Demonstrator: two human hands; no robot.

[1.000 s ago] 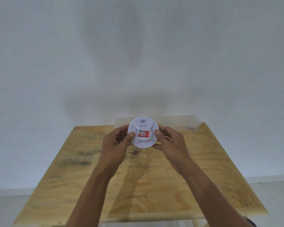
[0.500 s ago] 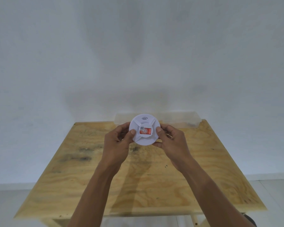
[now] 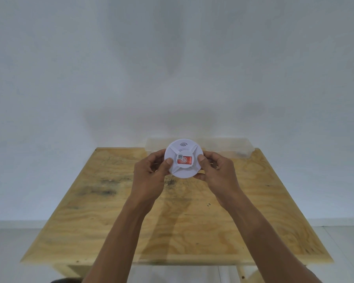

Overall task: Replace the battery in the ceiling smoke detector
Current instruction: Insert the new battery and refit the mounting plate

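Above the plywood table [image 3: 110,211], your left hand [image 3: 149,180] and right hand [image 3: 219,178] grip the smoke detector [image 3: 184,159]; twist evenly.

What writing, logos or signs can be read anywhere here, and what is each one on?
No words or numbers are legible.
Curved wave sign, no letters: on the white smoke detector, near its top.
Red sticker at its centre: a round logo, text too blurred to read.
Small square code beside the sticker: too small to read.

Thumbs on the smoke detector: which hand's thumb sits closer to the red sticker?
The left hand: its thumb lies near the red sticker on the smoke detector. The right hand keeps its thumb at the rim.
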